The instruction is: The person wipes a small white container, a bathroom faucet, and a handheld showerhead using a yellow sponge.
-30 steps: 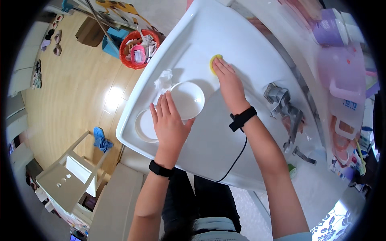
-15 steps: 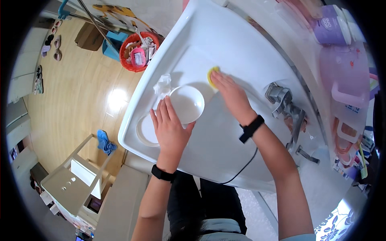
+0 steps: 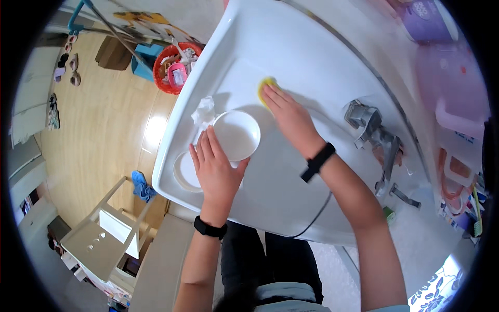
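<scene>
Yellow sponge (image 3: 261, 92) lies on the broad pale floor of the washbasin (image 3: 291, 47), under the fingertips of the right hand (image 3: 295, 122). That hand reaches out nearly flat, its fingers close together over the sponge, perhaps so that pressure can spread across it; the thumb is hidden, so I cannot tell whether the sponge is pinched. The left hand (image 3: 215, 174) has its fingers and thumb apart, touching the near-left side of a white bowl (image 3: 236, 135), which seems a way of steadying it, though how firmly does not show. The bowl's hollow faces up, and a second white dish (image 3: 186, 174) sits just beside it, partly behind the left hand, both probably kept toward the left edge to leave room for the right arm. A crumpled white wad (image 3: 203, 111) rests next to the bowl, near the basin's rim. The basin is glossy and smooth, shading to grey in its middle, with a metal tap (image 3: 373, 127) on the right and a pink jug (image 3: 449, 78) beyond. To the left, light glares off a wooden floor (image 3: 109, 145), where a red-lined bin (image 3: 165, 85), a cardboard box (image 3: 114, 53), a blue cloth-like item (image 3: 141, 185) and a pale chair (image 3: 91, 247) stand or lie
</scene>
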Motion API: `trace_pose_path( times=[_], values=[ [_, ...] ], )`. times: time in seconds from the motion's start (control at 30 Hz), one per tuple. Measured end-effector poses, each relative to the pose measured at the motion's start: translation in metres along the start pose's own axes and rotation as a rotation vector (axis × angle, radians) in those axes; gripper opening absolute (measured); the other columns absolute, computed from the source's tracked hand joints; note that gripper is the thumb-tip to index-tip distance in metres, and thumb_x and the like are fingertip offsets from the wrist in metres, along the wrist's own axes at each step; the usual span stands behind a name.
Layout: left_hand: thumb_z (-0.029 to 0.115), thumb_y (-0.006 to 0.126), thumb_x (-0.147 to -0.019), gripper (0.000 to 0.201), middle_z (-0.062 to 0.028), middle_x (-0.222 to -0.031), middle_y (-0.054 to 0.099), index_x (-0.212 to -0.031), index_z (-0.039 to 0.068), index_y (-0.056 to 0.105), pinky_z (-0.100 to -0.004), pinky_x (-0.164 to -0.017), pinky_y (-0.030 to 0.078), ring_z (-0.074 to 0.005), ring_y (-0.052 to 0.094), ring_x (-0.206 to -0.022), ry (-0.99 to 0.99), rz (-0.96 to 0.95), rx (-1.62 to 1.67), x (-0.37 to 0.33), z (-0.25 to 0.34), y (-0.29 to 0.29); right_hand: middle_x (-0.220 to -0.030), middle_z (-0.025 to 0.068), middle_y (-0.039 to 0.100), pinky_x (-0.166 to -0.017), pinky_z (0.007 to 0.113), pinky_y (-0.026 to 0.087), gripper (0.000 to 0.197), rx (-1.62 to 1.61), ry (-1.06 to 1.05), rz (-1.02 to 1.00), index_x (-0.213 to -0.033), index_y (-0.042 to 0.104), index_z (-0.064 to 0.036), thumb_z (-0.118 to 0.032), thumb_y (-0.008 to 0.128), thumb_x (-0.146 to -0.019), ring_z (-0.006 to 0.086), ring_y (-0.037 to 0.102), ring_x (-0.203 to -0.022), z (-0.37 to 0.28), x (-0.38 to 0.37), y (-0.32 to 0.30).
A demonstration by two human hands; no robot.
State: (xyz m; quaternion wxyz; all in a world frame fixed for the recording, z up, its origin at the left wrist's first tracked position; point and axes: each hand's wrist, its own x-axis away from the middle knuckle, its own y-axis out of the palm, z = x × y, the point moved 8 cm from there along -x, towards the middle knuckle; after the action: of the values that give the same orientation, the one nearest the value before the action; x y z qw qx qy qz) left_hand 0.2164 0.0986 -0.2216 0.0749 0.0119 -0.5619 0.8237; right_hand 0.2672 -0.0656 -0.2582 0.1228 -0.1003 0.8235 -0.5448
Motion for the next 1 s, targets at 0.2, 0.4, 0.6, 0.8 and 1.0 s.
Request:
trace_pose_path(
  times=[0.2,0.4,0.6,0.8,1.0],
  values=[
    [0.024,0.084,-0.053,0.100,-0.0171,-0.127,0.045,-0.134,-0.001,0.030,-0.0520,-0.105,0.028,-0.0324,0.043,-0.121,-0.015,0.016,0.035,0.001,-0.004,0.003,-0.131,0.0106,0.049,-0.103,0.032,0.038,0.046,-0.010,0.053,0.050,-0.127,0.048,-0.0015,0.004,0.046,-0.081,0.0237,0.046,-0.123,0.023,0.015,-0.022],
    [0.024,0.084,-0.054,0.099,-0.0185,-0.127,0.045,-0.134,-0.002,0.031,-0.0523,-0.105,0.028,-0.0338,0.043,-0.120,-0.023,0.034,0.008,0.004,-0.010,0.002,-0.130,0.0109,0.050,-0.103,0.033,0.038,0.050,-0.023,0.097,0.015,-0.127,0.050,-0.0034,0.007,0.046,-0.078,0.0247,0.046,-0.123,0.014,0.031,-0.010],
    [0.025,0.083,-0.055,0.099,-0.0193,-0.124,0.046,-0.134,-0.002,0.030,-0.0521,-0.105,0.027,-0.0346,0.043,-0.119,0.001,0.018,0.035,-0.001,0.001,0.002,-0.132,0.0116,0.048,-0.104,0.034,0.037,0.044,-0.066,0.251,0.159,-0.127,0.049,-0.0032,-0.001,0.045,-0.084,0.0243,0.046,-0.123,0.019,0.035,-0.001],
    [0.027,0.082,-0.056,0.099,-0.0200,-0.123,0.047,-0.135,-0.002,0.030,-0.0523,-0.105,0.028,-0.0359,0.044,-0.117,0.017,0.021,-0.021,0.001,-0.005,0.004,-0.134,0.0099,0.047,-0.104,0.033,0.038,0.045,-0.013,0.249,0.072,-0.130,0.046,-0.0059,-0.002,0.044,-0.085,0.0235,0.042,-0.126,0.034,0.055,-0.017],
    [0.028,0.082,-0.056,0.099,-0.0199,-0.125,0.046,-0.134,-0.003,0.029,-0.0508,-0.105,0.028,-0.0347,0.044,-0.118,0.005,-0.016,-0.070,0.002,-0.004,0.006,-0.139,0.0098,0.040,-0.103,0.030,0.039,0.047,0.211,0.632,0.111,-0.133,0.041,-0.0024,0.002,0.042,-0.086,0.0231,0.040,-0.128,0.063,0.092,-0.028]
  ],
)
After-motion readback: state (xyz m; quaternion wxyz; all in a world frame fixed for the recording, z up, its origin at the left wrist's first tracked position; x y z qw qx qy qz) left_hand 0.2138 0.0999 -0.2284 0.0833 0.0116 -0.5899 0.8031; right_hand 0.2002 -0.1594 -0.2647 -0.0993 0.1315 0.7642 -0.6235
